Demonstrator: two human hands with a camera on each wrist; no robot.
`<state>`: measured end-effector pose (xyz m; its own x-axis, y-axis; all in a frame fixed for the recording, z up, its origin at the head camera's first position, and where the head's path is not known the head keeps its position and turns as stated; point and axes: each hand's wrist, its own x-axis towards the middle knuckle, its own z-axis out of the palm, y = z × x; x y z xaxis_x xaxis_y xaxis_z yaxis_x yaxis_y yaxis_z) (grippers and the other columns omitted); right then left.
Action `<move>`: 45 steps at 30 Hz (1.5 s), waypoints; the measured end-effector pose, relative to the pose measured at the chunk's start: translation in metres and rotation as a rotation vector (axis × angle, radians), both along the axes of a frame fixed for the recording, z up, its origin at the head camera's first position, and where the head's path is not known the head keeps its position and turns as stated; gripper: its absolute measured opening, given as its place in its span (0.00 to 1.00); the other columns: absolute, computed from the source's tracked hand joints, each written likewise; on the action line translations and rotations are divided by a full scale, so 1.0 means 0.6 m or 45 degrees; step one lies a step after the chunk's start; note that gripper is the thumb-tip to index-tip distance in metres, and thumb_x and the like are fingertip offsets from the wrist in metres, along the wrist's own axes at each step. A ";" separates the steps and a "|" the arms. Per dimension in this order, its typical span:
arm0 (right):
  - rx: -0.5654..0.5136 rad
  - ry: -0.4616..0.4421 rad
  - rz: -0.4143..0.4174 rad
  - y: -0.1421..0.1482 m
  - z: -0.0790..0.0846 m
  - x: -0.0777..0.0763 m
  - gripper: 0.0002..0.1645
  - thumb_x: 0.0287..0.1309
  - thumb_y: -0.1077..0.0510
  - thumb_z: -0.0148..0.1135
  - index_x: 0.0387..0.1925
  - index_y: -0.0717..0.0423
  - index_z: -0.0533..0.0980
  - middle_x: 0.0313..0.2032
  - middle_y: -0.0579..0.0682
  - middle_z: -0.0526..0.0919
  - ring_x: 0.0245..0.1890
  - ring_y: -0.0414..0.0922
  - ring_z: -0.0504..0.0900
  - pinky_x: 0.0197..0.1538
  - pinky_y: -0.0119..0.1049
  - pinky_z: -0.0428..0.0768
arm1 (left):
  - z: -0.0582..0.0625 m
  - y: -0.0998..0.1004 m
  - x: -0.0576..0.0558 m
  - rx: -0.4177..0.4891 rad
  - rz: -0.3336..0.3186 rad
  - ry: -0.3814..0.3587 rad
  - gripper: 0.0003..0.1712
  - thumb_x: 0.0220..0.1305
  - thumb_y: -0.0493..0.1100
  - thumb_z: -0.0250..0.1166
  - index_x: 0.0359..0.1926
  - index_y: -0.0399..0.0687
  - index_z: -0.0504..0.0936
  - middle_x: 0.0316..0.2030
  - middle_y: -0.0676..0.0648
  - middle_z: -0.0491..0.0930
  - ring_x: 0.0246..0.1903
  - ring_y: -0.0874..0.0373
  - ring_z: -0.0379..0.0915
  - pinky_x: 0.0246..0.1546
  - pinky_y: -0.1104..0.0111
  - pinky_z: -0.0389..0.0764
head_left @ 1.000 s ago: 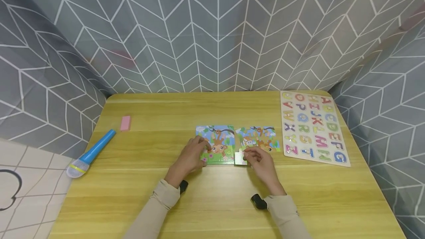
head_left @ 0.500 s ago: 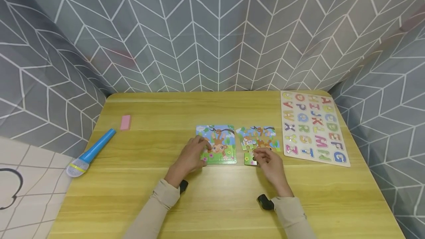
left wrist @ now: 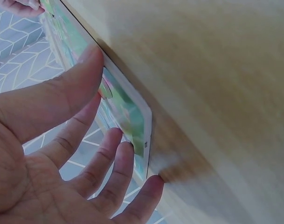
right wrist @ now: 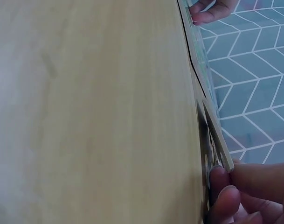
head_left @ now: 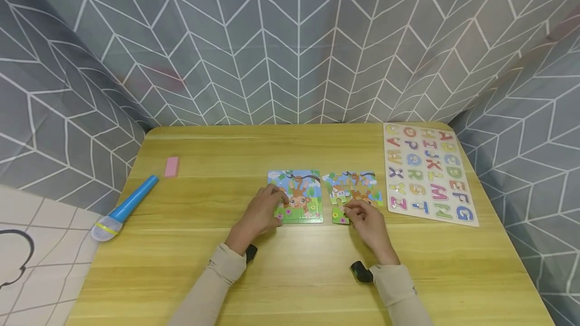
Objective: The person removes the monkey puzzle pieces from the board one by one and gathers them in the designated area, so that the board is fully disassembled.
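A square jigsaw board (head_left: 312, 220) printed with a monkey lies flat on the table. My left hand (head_left: 258, 213) rests at its left side, fingers loosely spread and thumb against the front edge in the left wrist view. To the right are several joined jigsaw pieces (head_left: 337, 192) with a matching monkey picture. My right hand (head_left: 370, 228) pinches a green jigsaw piece (head_left: 338, 216) with flowers, just below those pieces. In the right wrist view the held jigsaw piece (right wrist: 218, 137) is tilted, its near edge lifted between thumb and finger.
An alphabet puzzle board (head_left: 428, 175) lies on the right of the wooden table (head_left: 217, 155). Toward the left are a pink block (head_left: 171, 167) and a blue toy microphone (head_left: 133, 200). A grey patterned curtain (head_left: 290, 54) hangs behind the table.
My right hand has shifted right with the green jigsaw piece, away from the monkey board and under the joined pieces. The left hand stays in place.
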<state>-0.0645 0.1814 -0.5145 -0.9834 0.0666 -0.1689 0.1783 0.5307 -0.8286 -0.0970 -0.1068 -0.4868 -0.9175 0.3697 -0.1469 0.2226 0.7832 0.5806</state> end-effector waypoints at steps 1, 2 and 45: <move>0.001 0.000 0.002 0.000 0.001 0.000 0.11 0.69 0.57 0.62 0.46 0.59 0.82 0.35 0.55 0.85 0.27 0.37 0.75 0.30 0.26 0.74 | 0.000 0.000 0.000 0.000 -0.001 0.002 0.24 0.46 0.31 0.79 0.44 0.49 0.83 0.56 0.43 0.74 0.56 0.44 0.69 0.55 0.51 0.78; 0.003 0.002 0.005 -0.001 0.001 -0.001 0.10 0.69 0.57 0.62 0.46 0.58 0.83 0.35 0.55 0.85 0.27 0.37 0.75 0.30 0.27 0.74 | 0.000 0.000 0.000 0.001 -0.002 0.006 0.23 0.46 0.31 0.79 0.44 0.49 0.83 0.56 0.43 0.74 0.56 0.44 0.69 0.54 0.51 0.79; 0.222 0.162 0.168 -0.087 0.024 -0.017 0.15 0.54 0.59 0.74 0.43 0.61 0.83 0.30 0.50 0.81 0.27 0.41 0.71 0.32 0.29 0.70 | 0.006 0.016 0.002 -0.106 -0.085 0.112 0.39 0.50 0.37 0.79 0.64 0.47 0.75 0.57 0.43 0.77 0.57 0.44 0.72 0.56 0.50 0.79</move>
